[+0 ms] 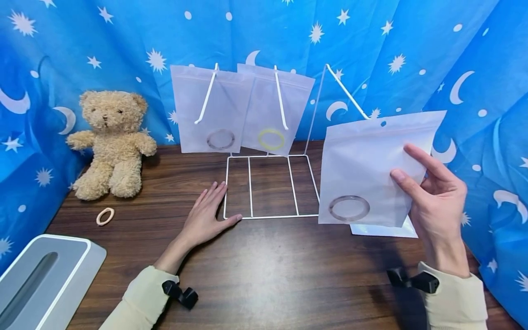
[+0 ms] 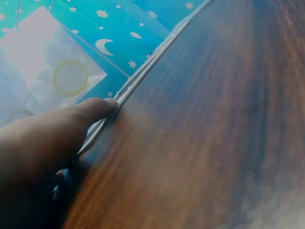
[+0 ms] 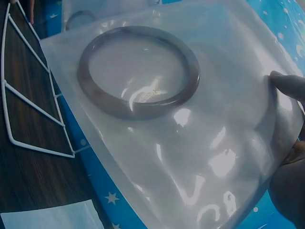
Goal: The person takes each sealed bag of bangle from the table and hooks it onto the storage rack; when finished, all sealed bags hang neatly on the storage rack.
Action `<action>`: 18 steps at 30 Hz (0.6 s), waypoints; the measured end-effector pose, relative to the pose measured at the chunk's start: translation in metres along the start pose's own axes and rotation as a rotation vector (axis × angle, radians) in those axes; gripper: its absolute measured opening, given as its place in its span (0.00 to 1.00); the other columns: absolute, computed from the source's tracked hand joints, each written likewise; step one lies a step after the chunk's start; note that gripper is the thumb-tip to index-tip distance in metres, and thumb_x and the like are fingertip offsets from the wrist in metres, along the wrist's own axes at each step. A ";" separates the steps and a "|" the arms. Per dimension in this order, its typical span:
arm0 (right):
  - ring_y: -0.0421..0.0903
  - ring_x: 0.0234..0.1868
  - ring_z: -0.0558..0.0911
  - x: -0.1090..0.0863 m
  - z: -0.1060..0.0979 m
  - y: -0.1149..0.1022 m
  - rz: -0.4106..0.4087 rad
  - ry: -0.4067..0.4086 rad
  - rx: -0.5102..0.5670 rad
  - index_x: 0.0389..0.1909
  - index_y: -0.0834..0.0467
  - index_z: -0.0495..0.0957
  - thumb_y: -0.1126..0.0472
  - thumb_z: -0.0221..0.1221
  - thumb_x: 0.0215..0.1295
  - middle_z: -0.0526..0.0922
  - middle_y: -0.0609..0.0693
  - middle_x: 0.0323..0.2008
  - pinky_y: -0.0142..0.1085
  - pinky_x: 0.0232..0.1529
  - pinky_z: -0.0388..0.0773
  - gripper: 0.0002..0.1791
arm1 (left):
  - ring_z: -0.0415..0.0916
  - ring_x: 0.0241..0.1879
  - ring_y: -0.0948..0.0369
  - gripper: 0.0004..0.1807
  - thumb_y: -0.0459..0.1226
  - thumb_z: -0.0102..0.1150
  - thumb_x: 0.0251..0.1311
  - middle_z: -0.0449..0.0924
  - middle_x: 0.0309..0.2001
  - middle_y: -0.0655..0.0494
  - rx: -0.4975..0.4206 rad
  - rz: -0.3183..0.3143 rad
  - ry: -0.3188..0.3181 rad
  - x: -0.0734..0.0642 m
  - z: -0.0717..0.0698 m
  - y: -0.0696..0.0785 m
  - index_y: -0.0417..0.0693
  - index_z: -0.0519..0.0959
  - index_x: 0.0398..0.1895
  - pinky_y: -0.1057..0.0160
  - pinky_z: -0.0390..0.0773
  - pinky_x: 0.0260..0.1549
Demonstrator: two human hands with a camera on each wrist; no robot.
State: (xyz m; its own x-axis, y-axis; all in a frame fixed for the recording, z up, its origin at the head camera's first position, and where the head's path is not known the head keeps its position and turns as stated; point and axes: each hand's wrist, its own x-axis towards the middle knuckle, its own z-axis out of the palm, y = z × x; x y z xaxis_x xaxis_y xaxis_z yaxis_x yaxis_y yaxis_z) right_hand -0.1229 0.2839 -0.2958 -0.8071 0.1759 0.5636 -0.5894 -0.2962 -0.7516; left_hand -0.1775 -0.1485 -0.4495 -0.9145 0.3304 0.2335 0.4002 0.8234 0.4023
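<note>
My right hand [image 1: 441, 206] pinches the right edge of a translucent zip pouch [image 1: 363, 174] between thumb and fingers. Through the plastic shows a greyish-brown bangle [image 3: 138, 71] at the pouch's bottom. The pouch's hang hole [image 1: 383, 123] is close to the tip of the right prong [image 1: 348, 91] in the head view. My left hand [image 1: 206, 211] lies flat with fingers straight at the front left corner of a white wire display rack [image 1: 272, 217]. Its thumb [image 2: 102, 107] touches the front bar. Two pouches hang on the other prongs, one with a grey bangle [image 1: 220, 139], one with a yellow bangle [image 1: 271, 139].
Another white pouch [image 3: 52, 217] lies on the table [image 1: 268, 275] behind the held one. To the left sit a teddy bear [image 1: 111, 142], a small pale ring [image 1: 105, 216] and a grey-white box with a slot [image 1: 78, 275]. A starry blue curtain [image 1: 264, 27] surrounds the table.
</note>
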 end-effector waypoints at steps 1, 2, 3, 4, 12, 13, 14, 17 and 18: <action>0.61 0.59 0.75 0.000 0.000 0.001 -0.001 0.000 -0.003 0.61 0.79 0.67 0.90 0.54 0.53 0.69 0.71 0.62 0.44 0.52 0.79 0.30 | 0.42 0.75 0.54 0.54 0.70 0.52 0.56 0.53 0.76 0.52 -0.002 0.000 0.000 0.000 0.000 0.000 0.44 0.55 0.76 0.50 0.41 0.71; 0.61 0.58 0.75 0.001 0.001 0.001 -0.004 -0.003 -0.003 0.61 0.79 0.67 0.90 0.54 0.53 0.69 0.72 0.62 0.43 0.52 0.79 0.30 | 0.42 0.75 0.54 0.54 0.70 0.53 0.56 0.53 0.76 0.52 -0.003 0.000 0.001 0.000 0.000 0.000 0.44 0.55 0.76 0.50 0.41 0.71; 0.61 0.58 0.76 0.001 0.001 0.002 -0.007 -0.007 -0.004 0.61 0.79 0.67 0.90 0.54 0.53 0.69 0.72 0.62 0.43 0.51 0.79 0.30 | 0.42 0.75 0.54 0.54 0.70 0.53 0.56 0.53 0.76 0.52 -0.004 0.000 0.001 0.000 0.000 0.000 0.44 0.55 0.76 0.51 0.41 0.71; 0.61 0.58 0.76 0.001 0.001 0.003 -0.011 -0.010 -0.003 0.61 0.80 0.67 0.90 0.54 0.53 0.69 0.72 0.62 0.43 0.51 0.79 0.30 | 0.42 0.75 0.54 0.54 0.70 0.53 0.56 0.53 0.76 0.52 -0.004 0.001 0.003 0.000 0.000 0.000 0.44 0.55 0.76 0.51 0.41 0.71; 0.60 0.59 0.76 0.004 0.002 0.006 0.002 -0.019 -0.046 0.61 0.78 0.68 0.89 0.55 0.54 0.70 0.70 0.62 0.42 0.52 0.79 0.30 | 0.43 0.75 0.54 0.54 0.69 0.53 0.57 0.53 0.76 0.52 0.000 0.005 0.005 0.001 0.000 0.000 0.44 0.55 0.76 0.51 0.41 0.71; 0.60 0.59 0.76 0.004 0.002 0.006 0.007 -0.018 -0.050 0.61 0.77 0.68 0.89 0.55 0.54 0.70 0.70 0.62 0.42 0.52 0.79 0.30 | 0.43 0.75 0.54 0.54 0.69 0.53 0.57 0.53 0.76 0.51 -0.001 0.005 0.006 0.001 0.000 0.000 0.44 0.56 0.76 0.51 0.41 0.71; 0.60 0.59 0.76 0.004 0.003 0.006 0.011 -0.017 -0.055 0.61 0.77 0.68 0.88 0.55 0.55 0.70 0.70 0.62 0.42 0.52 0.79 0.30 | 0.43 0.75 0.54 0.54 0.69 0.53 0.57 0.53 0.76 0.51 -0.001 0.003 0.005 0.001 0.000 0.000 0.44 0.56 0.76 0.51 0.41 0.71; 0.59 0.59 0.76 0.005 0.004 0.008 0.020 -0.019 -0.066 0.62 0.76 0.68 0.88 0.56 0.55 0.71 0.69 0.62 0.41 0.52 0.79 0.30 | 0.43 0.75 0.54 0.54 0.69 0.53 0.57 0.53 0.76 0.51 -0.004 0.001 0.004 0.000 0.000 0.000 0.44 0.56 0.76 0.51 0.41 0.71; 0.59 0.59 0.76 0.006 0.004 0.008 0.022 -0.021 -0.069 0.62 0.76 0.68 0.88 0.56 0.55 0.71 0.69 0.61 0.41 0.51 0.79 0.30 | 0.43 0.75 0.54 0.54 0.69 0.53 0.57 0.53 0.76 0.51 -0.006 0.000 0.004 0.000 0.000 0.000 0.43 0.56 0.76 0.51 0.41 0.71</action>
State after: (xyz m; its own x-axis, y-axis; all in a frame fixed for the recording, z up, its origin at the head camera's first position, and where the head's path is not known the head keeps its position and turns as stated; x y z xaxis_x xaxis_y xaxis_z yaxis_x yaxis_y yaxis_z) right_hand -0.1323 0.2788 -0.2975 -0.8196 0.1500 0.5530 -0.5728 -0.2347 -0.7854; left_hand -0.1778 -0.1486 -0.4495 -0.9141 0.3290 0.2369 0.4009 0.8206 0.4073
